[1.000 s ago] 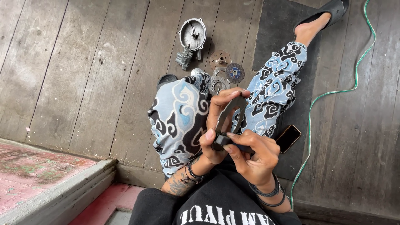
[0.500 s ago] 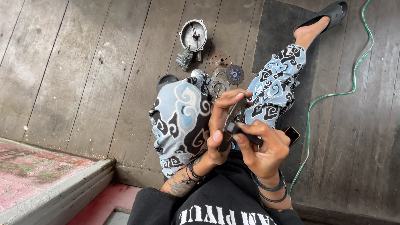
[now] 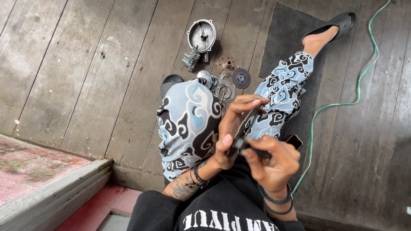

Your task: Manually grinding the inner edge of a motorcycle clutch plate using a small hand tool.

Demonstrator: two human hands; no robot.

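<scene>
Left hand point(image 3: 234, 130): closed around a thin dark flat part point(image 3: 245, 125), thumb on its near face, fingertips curled over its upper end. The part stands tilted, held above the lap between the knees.

Right hand point(image 3: 270, 159): closed in a pinch on a slim dark tool point(image 3: 253, 149), whose tip meets the lower end of the flat part. What kind of tool it is cannot be told.

Round metal housing point(image 3: 201, 35): lies open side up on the wooden floor point(image 3: 85, 64), well ahead of the knees; a small shaft and fittings show inside the bowl. A grey cast block point(image 3: 191, 57) sits touching its lower rim.

Loose discs: a rusty brown disc point(image 3: 227, 63), a dark disc with a blue centre point(image 3: 241, 78) and a pale metal ring point(image 3: 224, 90) lie close together just past the patterned trouser legs point(image 3: 188, 122).

Dark mat point(image 3: 291, 34): under the right leg, its left edge running beside the discs.

Green cable point(image 3: 355, 94): snakes across the boards on the right, apart from the mat.

Raised step point(image 3: 55, 192): its edge borders the lower left. Bare boards spread wide on the left of the housing.

Small dark phone-like item point(image 3: 294, 141): beside the right hand.
</scene>
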